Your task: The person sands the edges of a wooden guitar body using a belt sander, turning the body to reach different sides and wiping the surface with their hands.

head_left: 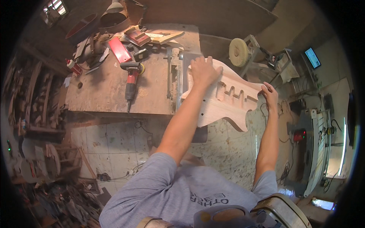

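An unfinished pale wooden electric guitar body (218, 110), with routed pickup cavities, sits just off the right edge of the workbench (102, 99). My left hand (204, 72) is on its far left part, fingers curled over the far edge, gripping it. At the body's right, my right hand (269, 95) closes around the upper horn. The body's left side overlaps a metal vise (174, 79) on the bench edge; whether the jaws touch it is hidden.
An angle polisher (131, 81) lies on the bench beside a red block (119, 49) and scattered tools. A red bottle (73, 67) stands at the left. Beyond the guitar body is a round buffing wheel (238, 52). Cables trail across the tiled floor (110, 138).
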`<action>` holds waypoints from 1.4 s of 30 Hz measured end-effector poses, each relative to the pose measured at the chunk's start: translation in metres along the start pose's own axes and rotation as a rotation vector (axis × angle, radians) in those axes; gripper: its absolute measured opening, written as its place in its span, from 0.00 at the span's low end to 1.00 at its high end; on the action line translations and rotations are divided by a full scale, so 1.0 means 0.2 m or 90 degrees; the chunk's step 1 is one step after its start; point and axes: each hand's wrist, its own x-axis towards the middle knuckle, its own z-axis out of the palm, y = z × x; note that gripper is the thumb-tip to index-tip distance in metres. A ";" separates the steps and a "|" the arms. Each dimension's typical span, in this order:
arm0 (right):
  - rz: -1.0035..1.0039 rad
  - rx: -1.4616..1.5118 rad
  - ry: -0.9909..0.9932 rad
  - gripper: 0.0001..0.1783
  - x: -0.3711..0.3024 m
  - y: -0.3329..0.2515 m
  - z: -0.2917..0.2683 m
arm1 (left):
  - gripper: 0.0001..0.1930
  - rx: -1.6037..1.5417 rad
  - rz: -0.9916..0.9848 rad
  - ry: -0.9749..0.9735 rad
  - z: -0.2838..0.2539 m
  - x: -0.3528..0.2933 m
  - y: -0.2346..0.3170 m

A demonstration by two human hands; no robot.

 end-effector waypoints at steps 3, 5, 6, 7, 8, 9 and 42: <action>-0.028 -0.077 0.005 0.22 0.02 0.00 0.06 | 0.37 0.010 -0.016 -0.022 -0.05 0.00 -0.05; -0.065 -0.117 0.016 0.23 0.05 0.01 0.15 | 0.37 0.015 -0.038 -0.030 -0.11 -0.01 -0.10; -0.080 -0.157 0.026 0.24 0.06 0.01 0.20 | 0.37 0.018 -0.046 -0.035 -0.14 -0.02 -0.13; -0.095 -0.195 0.033 0.26 0.06 0.01 0.26 | 0.37 0.031 -0.051 -0.041 -0.16 -0.02 -0.17; -0.095 -0.261 0.042 0.30 0.06 -0.02 0.33 | 0.37 0.045 -0.055 -0.048 -0.18 -0.03 -0.21; -0.095 -0.326 0.050 0.33 0.04 -0.06 0.42 | 0.37 0.060 -0.059 -0.053 -0.21 -0.02 -0.25; -0.190 -0.586 0.017 0.47 -0.29 -0.29 1.74 | 0.49 -0.259 -0.142 -0.221 -0.93 -0.41 -1.31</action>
